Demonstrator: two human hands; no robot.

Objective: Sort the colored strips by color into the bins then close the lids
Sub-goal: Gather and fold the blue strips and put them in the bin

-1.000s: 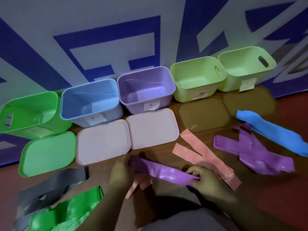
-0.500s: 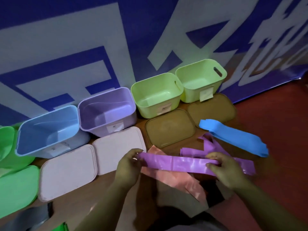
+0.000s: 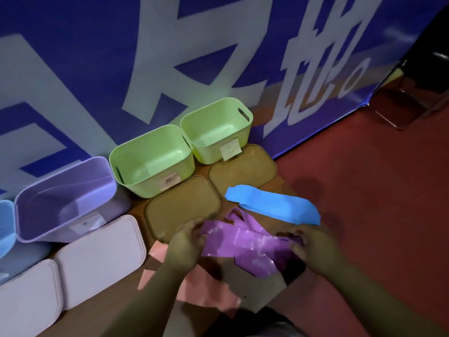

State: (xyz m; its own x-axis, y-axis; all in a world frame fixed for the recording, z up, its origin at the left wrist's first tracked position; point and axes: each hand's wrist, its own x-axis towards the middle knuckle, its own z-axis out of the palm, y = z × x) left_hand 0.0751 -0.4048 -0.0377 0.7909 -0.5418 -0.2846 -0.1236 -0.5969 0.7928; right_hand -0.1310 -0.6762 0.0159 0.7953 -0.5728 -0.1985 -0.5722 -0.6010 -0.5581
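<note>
On the floor [image 3: 379,215] by a banner [image 3: 73,88], we count two green bins [image 3: 145,188] [image 3: 210,154], one purple bin [image 3: 48,229], a blue bin [image 3: 6,222], two tan lids [image 3: 182,203] [image 3: 243,166] and two pale lids [image 3: 102,259] [image 3: 26,295]. Our left hand [image 3: 187,242] and right hand [image 3: 313,246] pinch one purple strip [image 3: 233,237], taut earlier and now slack over the purple pile [image 3: 257,263], between the blue strips [image 3: 274,207] and pink strips [image 3: 206,293].

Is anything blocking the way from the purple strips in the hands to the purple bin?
Nothing visible. The purple bin stands open; only a pale lid lies flat in front of it, below the purple strips' path.
</note>
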